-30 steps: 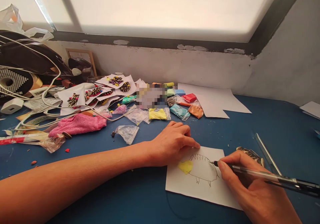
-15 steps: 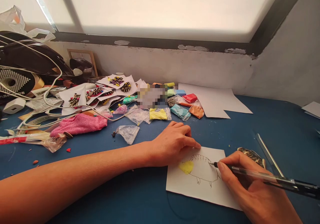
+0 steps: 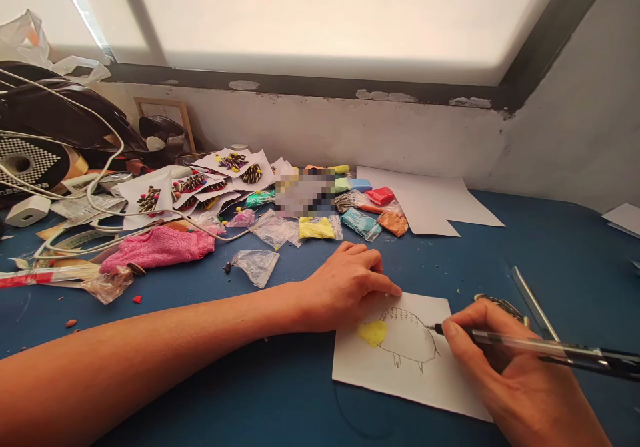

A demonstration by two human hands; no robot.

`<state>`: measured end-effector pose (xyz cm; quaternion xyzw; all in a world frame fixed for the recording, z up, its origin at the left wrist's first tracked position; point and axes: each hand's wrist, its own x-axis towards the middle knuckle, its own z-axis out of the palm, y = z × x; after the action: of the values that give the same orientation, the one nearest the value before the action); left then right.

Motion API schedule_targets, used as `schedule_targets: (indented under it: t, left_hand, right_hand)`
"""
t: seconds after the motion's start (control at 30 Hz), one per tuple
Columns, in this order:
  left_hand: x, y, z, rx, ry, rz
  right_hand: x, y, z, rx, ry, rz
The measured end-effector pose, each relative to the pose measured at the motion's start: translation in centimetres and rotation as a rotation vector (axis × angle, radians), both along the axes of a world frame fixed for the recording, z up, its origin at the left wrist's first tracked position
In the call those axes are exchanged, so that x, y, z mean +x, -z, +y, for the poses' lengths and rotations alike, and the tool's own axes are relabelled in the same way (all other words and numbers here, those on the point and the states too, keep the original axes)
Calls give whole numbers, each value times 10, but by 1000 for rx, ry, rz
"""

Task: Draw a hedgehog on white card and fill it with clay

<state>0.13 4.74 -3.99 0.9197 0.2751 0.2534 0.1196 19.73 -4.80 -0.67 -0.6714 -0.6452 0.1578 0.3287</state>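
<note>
A sheet of white paper (image 3: pixel 363 370) lies on the blue tabletop, bearing a pen-drawn animal outline with short legs and rows of small curls along its back. A flat yellow patch (image 3: pixel 373 333) covers the outline's left end. My left hand (image 3: pixel 347 288) rests palm down over the paper's upper left corner, index finger stretched along the top edge. A black pen with a clear barrel (image 3: pixel 530 344) is pinched in my right hand (image 3: pixel 500 367), its tip at the outline's upper right. Striped sunflower seeds (image 3: pixel 501 307) lie just behind that hand, partly hidden.
A silver rod (image 3: pixel 536 304) lies beyond my right hand. Toward the wall are bagged coloured clay (image 3: pixel 317 228), papers with seeds (image 3: pixel 190 184), a larger white sheet (image 3: pixel 430 200) and a pink cloth (image 3: pixel 160 248). White cables (image 3: pixel 120 140) and a black bag (image 3: pixel 65 110) crowd the left.
My right hand and the pen have shifted slightly to the right, the tip moving from inside the outline to its upper right edge. My left hand and the paper stay put.
</note>
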Motion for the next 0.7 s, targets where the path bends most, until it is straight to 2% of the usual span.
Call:
schedule_targets:
  t: [0.7]
  left_hand:
    - [1,-4,0,-28,0,22]
  right_hand:
    - [2,0,-1,18,-34,-92]
